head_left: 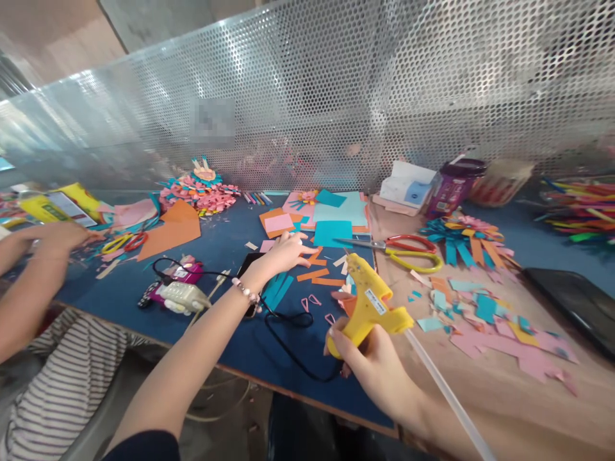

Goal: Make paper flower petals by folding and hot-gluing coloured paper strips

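Observation:
My right hand (pixel 372 355) is wrapped around the handle of a yellow hot glue gun (pixel 369 294). The gun's nozzle points up and away from me, and a long clear glue stick (pixel 449 394) sticks out of its back. My left hand (pixel 286 251) reaches over the paper pieces with its fingers stretched out, and nothing shows in them. Close to its fingertips lie orange paper strips (pixel 312 274) and a teal paper sheet (pixel 332 234). Teal strips (pixel 277 291) and a phone partly hidden by my wrist lie under the left forearm. Small pink paper loops (pixel 314 299) rest between my hands.
Scissors with red and yellow handles (pixel 413 251) lie beyond the glue gun. Paper scraps (pixel 519 339) and a dark phone (pixel 571 307) are at right. A purple cup (pixel 454 189) stands by the perforated metal panel (pixel 307 109). Another person's arm (pixel 36 275) rests at left.

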Demonstrator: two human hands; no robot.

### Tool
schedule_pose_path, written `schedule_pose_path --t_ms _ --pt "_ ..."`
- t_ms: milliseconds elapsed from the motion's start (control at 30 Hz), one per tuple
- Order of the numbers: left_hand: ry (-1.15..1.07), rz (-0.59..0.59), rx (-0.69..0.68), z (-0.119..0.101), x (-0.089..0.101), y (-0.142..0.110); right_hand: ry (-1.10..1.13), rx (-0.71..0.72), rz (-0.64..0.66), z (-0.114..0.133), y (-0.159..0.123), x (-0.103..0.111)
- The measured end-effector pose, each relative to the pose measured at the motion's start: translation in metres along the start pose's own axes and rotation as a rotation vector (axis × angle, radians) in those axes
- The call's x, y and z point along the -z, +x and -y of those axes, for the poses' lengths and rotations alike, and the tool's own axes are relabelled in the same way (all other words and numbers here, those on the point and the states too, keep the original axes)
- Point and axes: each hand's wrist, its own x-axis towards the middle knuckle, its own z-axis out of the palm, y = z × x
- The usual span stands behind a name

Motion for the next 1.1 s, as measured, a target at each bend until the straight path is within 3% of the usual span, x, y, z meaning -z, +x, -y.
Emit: schedule_pose_path --t_ms 133,267,433,567,900,1100 --pt "-0.090 -0.042 -0.044 0.003 -0.005 -0.001 -0.002 -0.005 0.017 0.001 0.000 0.001" --pt "-0.226 -0.091 -0.066 -0.004 0.002 -0.007 -0.005 -0.007 0.025 0.002 0.001 0.002" --pt "-0.655 -0.083 0.037 -0.024 0.022 -0.022 -0.009 0.082 -0.019 0.003 0.002 0.007" --pt "-0.925 -0.051 0.033 -0.031 0.035 -0.032 0.136 0.043 -0.026 0.004 0.001 0.008" --pt "-1.090 -0.035 0.102 -0.027 0.047 -0.041 0.174 -0.005 -0.049 0.008 0.004 0.006" --pt "-1.045 0.007 0.098 -0.030 0.053 -0.045 0.266 -0.053 -0.039 0.009 0.005 0.006"
